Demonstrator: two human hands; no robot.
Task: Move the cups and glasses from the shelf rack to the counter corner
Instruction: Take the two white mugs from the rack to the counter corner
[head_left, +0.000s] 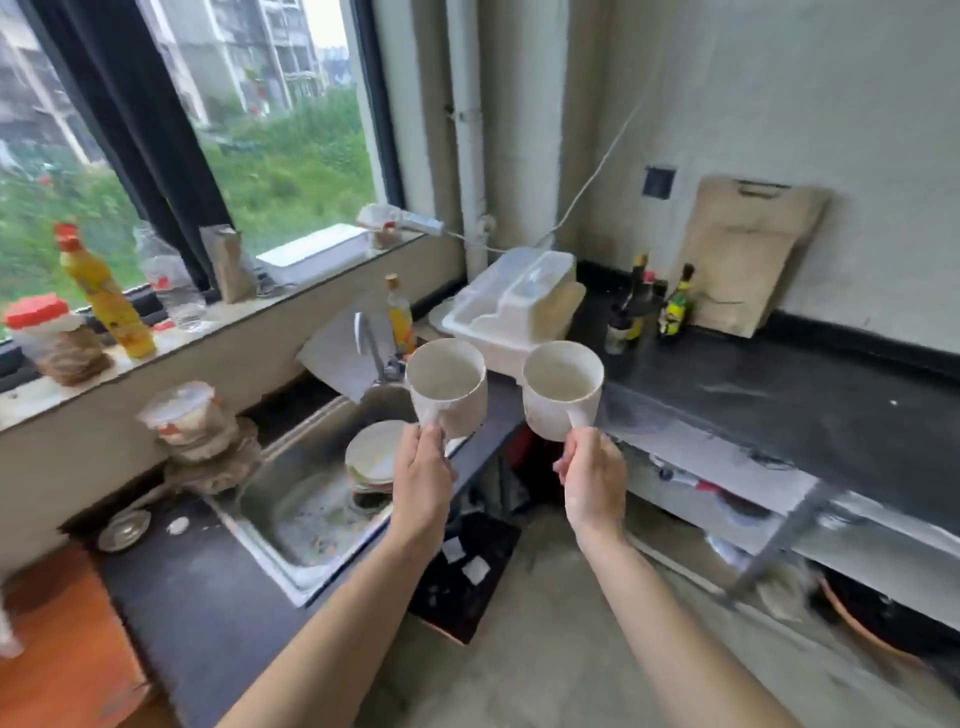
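I hold two white cups in the air, mouths tilted toward me, both empty inside. My left hand (423, 480) grips the handle of the left cup (448, 387), which hangs over the right end of the sink. My right hand (595, 480) grips the handle of the right cup (562, 388), over the gap by the counter's near edge. The dark counter (810, 410) runs off to the right, and its corner lies just behind the cups.
A white plastic dish rack (514, 312) fills the counter corner, with dark bottles (641, 306) and a wooden cutting board (748, 254) beside it. The steel sink (306, 499) holds stacked plates (376, 457); a faucet (371, 345) stands behind. Jars and bottles line the window sill.
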